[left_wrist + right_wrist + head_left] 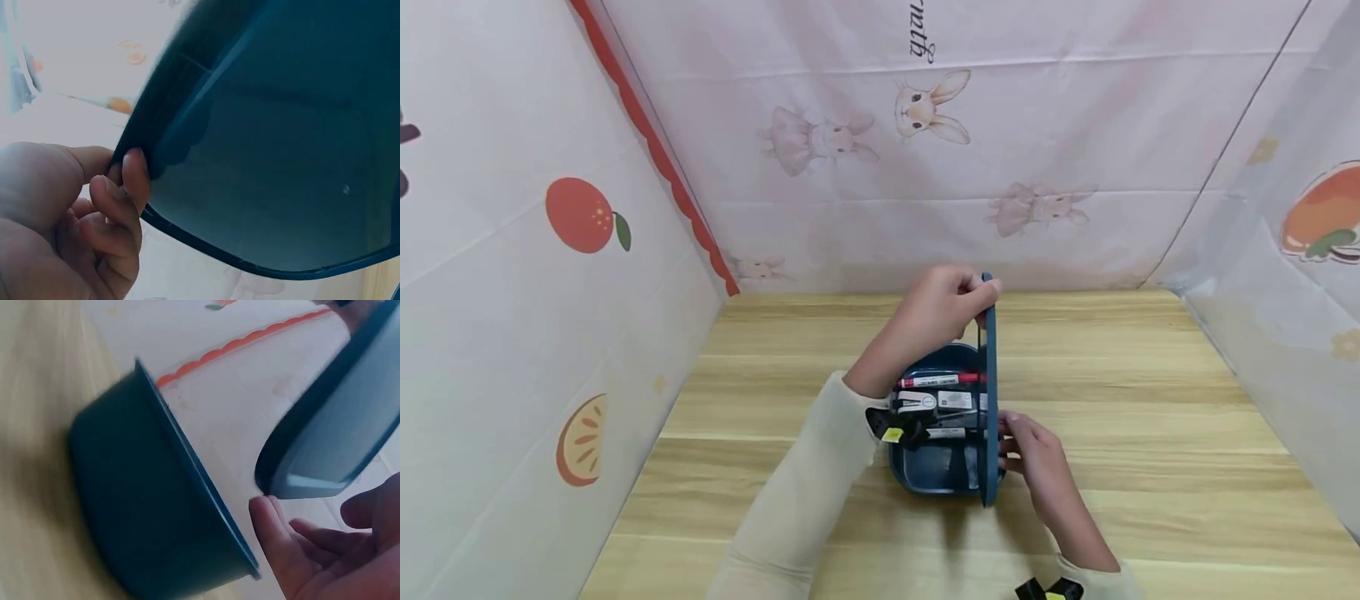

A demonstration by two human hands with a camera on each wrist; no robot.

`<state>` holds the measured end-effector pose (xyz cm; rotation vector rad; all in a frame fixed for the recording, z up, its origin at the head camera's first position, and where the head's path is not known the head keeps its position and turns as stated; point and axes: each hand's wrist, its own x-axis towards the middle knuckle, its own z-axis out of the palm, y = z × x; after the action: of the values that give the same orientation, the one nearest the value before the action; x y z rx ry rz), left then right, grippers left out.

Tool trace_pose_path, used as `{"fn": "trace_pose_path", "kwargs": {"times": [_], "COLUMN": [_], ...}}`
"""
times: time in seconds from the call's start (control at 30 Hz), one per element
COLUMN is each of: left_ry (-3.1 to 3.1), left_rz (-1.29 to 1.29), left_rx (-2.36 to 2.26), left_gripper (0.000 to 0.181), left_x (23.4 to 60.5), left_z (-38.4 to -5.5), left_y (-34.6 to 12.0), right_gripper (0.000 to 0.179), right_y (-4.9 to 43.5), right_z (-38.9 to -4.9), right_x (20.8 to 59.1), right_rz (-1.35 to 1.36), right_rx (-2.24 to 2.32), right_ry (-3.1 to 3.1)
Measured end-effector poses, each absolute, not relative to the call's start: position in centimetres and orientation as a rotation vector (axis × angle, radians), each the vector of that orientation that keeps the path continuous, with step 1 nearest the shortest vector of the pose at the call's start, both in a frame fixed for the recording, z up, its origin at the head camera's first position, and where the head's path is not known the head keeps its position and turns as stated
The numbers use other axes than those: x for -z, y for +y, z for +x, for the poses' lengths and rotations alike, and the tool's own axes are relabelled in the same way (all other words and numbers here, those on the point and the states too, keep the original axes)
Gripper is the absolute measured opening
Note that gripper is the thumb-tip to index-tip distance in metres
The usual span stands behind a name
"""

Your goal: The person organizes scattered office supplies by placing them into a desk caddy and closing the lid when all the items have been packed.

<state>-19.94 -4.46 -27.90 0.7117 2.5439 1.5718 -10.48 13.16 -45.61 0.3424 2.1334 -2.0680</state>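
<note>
A dark blue lid (990, 392) stands on edge over a dark blue plastic box (928, 483) on the table. My left hand (936, 304) pinches the lid's far edge between thumb and fingers; the left wrist view shows the lid's smooth inner face (269, 169). On the lid's right side is my right hand (1036, 454), its fingers loosely bent. In the right wrist view a fingertip (262, 509) is right at the lid's lower corner. Inside the box lie a red-capped marker (936, 381), small white items (953, 400) and another pen (946, 433). The lid and left wrist partly hide the contents.
The box stands on a wood-grain table (1120, 400). A printed cloth wall with rabbits (865, 233) rises behind it, with further cloth walls at left (497, 333) and right (1262, 275). A camera strap (895, 425) on the left wrist overhangs the box.
</note>
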Motion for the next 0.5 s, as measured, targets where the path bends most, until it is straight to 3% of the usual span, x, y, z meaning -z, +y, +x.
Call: {"fn": "trace_pose_path", "kwargs": {"times": [0.33,0.5], "left_ry": [2.267,2.293], "left_rz": [0.752,0.607], "left_rx": [-1.845,-1.883], "left_gripper": [0.032,0.031], "left_x": [29.5,31.6], "left_z": [-20.2,-20.8], "left_y": [-6.8,-8.7], "right_gripper": [0.033,0.033], "right_y": [14.4,15.1], "right_z": [-8.2,-6.9], "right_x": [46.4,46.3], "right_rz": [0.386,0.41], "right_rx": [2.21,2.233], "right_ry": [1.961,2.005]}}
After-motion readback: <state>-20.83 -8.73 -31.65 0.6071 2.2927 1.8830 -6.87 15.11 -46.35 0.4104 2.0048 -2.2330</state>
